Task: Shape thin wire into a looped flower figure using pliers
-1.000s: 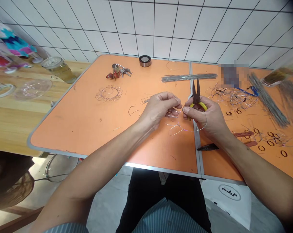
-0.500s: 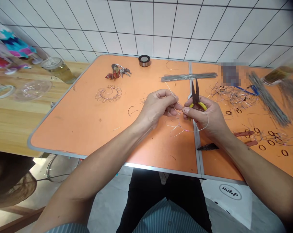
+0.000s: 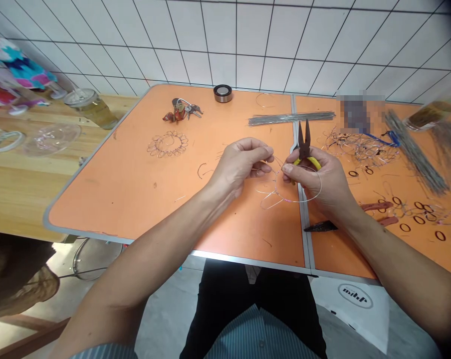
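Note:
Between my hands is a thin wire ring (image 3: 302, 201) with a few pink beads and wire loops on its near-left side. My left hand (image 3: 246, 162) pinches a wire end between thumb and index finger. My right hand (image 3: 319, 179) grips the ring between thumb and fingertips. Tucked in that same palm are pliers (image 3: 304, 142) with yellow handles, their dark jaws pointing up, away from me. A finished-looking looped wire flower shape (image 3: 167, 144) lies flat on the orange table (image 3: 109, 184), left of my left hand.
A bundle of straight wires (image 3: 291, 118) lies beyond my hands, with a tape roll (image 3: 223, 93) and keys (image 3: 182, 109) farther left. At right are tangled wire (image 3: 360, 147), another wire bundle (image 3: 416, 152), small dark rings (image 3: 419, 220) and a red-handled tool (image 3: 377, 206) partly under my right wrist.
The long wire end that rose above my left fingertips no longer shows there; wire now runs from those fingers toward my right hand. The pliers have shifted slightly right.

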`<state>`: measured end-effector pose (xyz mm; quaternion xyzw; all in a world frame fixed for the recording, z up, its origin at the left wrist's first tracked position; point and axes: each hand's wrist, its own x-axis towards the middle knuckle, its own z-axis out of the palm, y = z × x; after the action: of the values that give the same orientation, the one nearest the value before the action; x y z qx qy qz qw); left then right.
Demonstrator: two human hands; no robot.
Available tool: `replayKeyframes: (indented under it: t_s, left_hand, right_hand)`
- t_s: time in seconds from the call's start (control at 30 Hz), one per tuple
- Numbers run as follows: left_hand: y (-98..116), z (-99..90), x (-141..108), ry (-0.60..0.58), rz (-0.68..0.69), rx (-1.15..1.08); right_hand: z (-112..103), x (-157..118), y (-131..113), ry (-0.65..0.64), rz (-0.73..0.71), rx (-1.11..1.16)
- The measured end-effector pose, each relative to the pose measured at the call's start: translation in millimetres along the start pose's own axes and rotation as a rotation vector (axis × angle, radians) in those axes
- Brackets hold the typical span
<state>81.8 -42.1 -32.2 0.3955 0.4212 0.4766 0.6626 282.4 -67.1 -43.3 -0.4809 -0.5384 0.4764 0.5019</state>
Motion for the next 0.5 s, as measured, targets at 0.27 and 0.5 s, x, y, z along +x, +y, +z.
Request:
replayKeyframes:
  t_s: [0.27, 0.5]
  left_hand:
    - [-0.3, 3.0, -1.4, 0.017, -0.022, 0.010]
    - [-1.0, 9.6, -4.9, 0.026, -0.039, 0.011]
  right_hand:
    - [-1.2, 0.2, 2.5, -0.001, -0.010, -0.028]
    - [4.2, -3.4, -4.1, 0.007, -0.004, -0.087]
